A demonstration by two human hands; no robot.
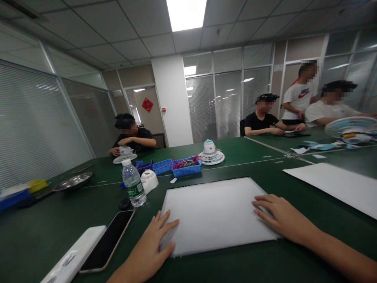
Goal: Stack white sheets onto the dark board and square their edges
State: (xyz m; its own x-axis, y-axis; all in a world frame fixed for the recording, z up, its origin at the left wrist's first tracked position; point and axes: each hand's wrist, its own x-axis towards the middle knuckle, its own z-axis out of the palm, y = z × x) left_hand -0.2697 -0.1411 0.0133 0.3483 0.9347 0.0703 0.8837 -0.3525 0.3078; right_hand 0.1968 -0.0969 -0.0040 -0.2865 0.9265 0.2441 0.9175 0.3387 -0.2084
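Note:
A white rectangular sheet or panel [215, 216] with a thin dark edge lies flat on the green table in front of me. My left hand [153, 243] rests on its left side, fingers spread, the thumb near the bottom left corner. On the opposite side, my right hand [277, 214] lies with stretched fingers over the right edge. Neither hand grips anything. Left of my left hand are a phone [108, 241] with a dark screen and a long white box [76, 251]. Behind them stands a water bottle [134, 184] with a green label.
A white vented cover [149, 181] sits beside the bottle. Blue trays [187, 169], one with coloured wires, and a fan part [210, 153] stand farther back. A metal dish [73, 181] is at left, another white sheet [338, 184] at right. Several people sit or stand around.

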